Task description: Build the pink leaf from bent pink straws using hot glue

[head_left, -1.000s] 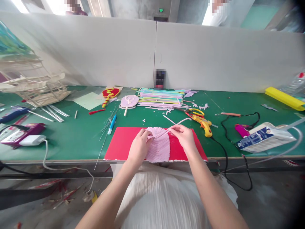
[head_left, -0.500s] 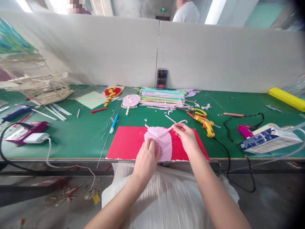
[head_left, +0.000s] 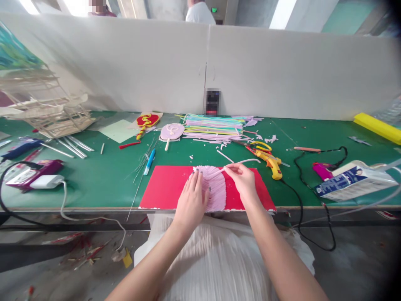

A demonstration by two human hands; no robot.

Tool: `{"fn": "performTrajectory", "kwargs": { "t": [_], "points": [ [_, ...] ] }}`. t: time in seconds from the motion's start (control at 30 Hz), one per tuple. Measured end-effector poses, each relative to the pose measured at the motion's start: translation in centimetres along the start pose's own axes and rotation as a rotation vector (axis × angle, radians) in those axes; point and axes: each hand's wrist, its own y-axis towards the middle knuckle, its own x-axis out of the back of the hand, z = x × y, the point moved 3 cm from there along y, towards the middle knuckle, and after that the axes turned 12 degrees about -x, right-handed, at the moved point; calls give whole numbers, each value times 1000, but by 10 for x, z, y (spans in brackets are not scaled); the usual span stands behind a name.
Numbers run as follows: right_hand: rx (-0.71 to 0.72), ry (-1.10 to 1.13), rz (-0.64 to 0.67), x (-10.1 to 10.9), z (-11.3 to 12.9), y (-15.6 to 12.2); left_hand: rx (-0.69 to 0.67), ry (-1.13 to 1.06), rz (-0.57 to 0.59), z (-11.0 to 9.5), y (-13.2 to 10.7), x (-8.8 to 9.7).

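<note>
A rounded piece covered with rows of lilac pipe cleaners (head_left: 216, 188) lies on a red board (head_left: 166, 184) at the table's front edge. My left hand (head_left: 192, 198) rests on the left side of the lilac piece, its fingers stretched out flat. At the upper right of the piece, my right hand (head_left: 241, 179) pinches a lilac pipe cleaner (head_left: 249, 161) between thumb and forefinger. One end of that pipe cleaner points toward the piece's upper edge; its free end sticks out to the right, slightly curved. Another short lilac length (head_left: 224, 156) lies just behind the board.
Behind lies a bundle of coloured pipe cleaners (head_left: 216, 125), beside a lilac fan shape (head_left: 171, 131) and a red-and-yellow one (head_left: 148, 120). A yellow glue gun (head_left: 272, 163) and pliers (head_left: 261, 146) lie right; a blue pen (head_left: 150, 161) lies left. A carton (head_left: 354, 184) stands far right.
My left fingers have straightened and reach further up the lilac piece. My right hand has shifted slightly left, and the pipe cleaner's free end now extends further right.
</note>
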Motion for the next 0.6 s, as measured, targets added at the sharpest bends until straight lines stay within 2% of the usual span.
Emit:
{"fn": "performTrajectory", "kwargs": {
  "t": [0.23,0.6],
  "points": [
    [15,-59,64,3,0,6,-33,17,111,1,0,-8],
    [-31,-71,114,9,1,8,-3,-16,111,2,0,-8]
  ]
}}
